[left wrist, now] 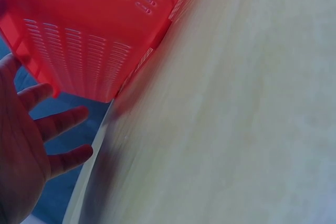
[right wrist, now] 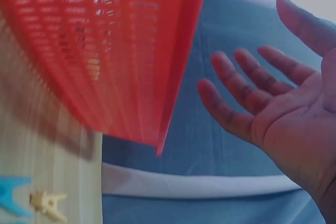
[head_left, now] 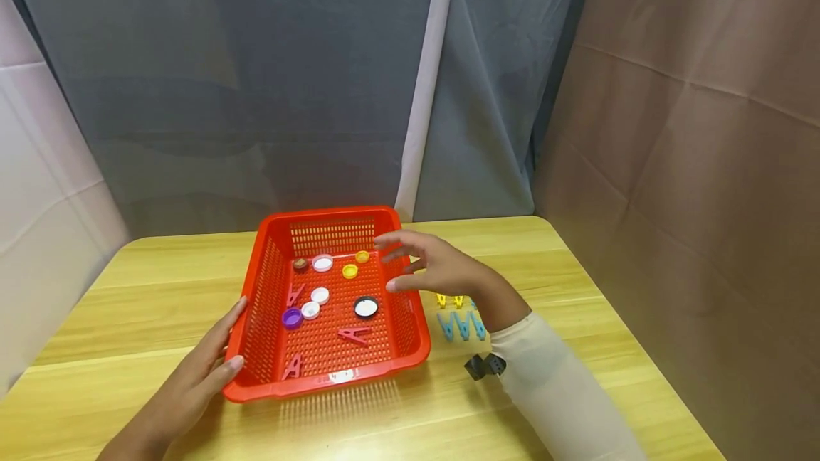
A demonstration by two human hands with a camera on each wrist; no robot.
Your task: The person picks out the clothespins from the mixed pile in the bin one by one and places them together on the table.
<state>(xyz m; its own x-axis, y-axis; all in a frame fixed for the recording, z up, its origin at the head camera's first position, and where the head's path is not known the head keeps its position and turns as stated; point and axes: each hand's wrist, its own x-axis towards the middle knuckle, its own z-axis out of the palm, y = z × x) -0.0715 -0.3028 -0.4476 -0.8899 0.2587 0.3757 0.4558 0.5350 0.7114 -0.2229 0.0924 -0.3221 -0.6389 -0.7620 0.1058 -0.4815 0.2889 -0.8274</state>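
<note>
A red plastic basket [head_left: 398, 368] sits on the table with bottle caps and pink clothespins inside. Against its left rim rests my left hand [head_left: 198, 368], thumb and fingertip touching the edge. The left wrist view shows that hand's fingers [left wrist: 63, 123] spread and fairly straight. Over the right rim hovers my right hand [head_left: 435, 265], holding nothing; its loosely bent fingers stand apart from the basket in the right wrist view. Among the caps are a purple cap [head_left: 292, 318], a black-rimmed white cap [head_left: 366, 307] and a yellow cap [head_left: 349, 271]. A pink clothespin [head_left: 354, 334] lies near the front.
Right of the basket, blue clothespins [head_left: 463, 326] and yellow clothespins [head_left: 458, 301] lie in rows, partly behind my right forearm. A small black device [head_left: 485, 366] is at the right cuff. Grey curtain [head_left: 307, 91] hangs behind the wooden table [head_left: 576, 304].
</note>
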